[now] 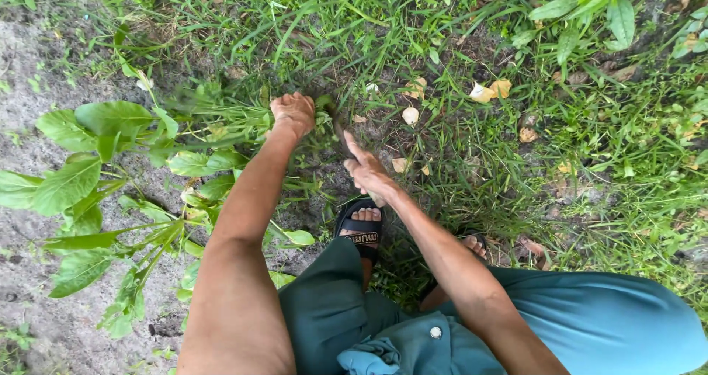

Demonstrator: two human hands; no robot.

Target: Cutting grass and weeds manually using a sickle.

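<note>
green grass stems (221, 117) are bunched in the left hand (293, 113), its fingers closed tight around the tuft. just right and nearer, the right hand (366, 170) is wrapped around a dark tool handle (341, 135), mostly hidden, pointing into the soil. broad-leaved weeds (81, 176) spread left; a black sandal (361, 231) sits near.

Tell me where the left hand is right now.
In the head view, the left hand sits left of centre, closed on a tuft of grass, beside the broad leaves and just up-left of the right hand.
</note>
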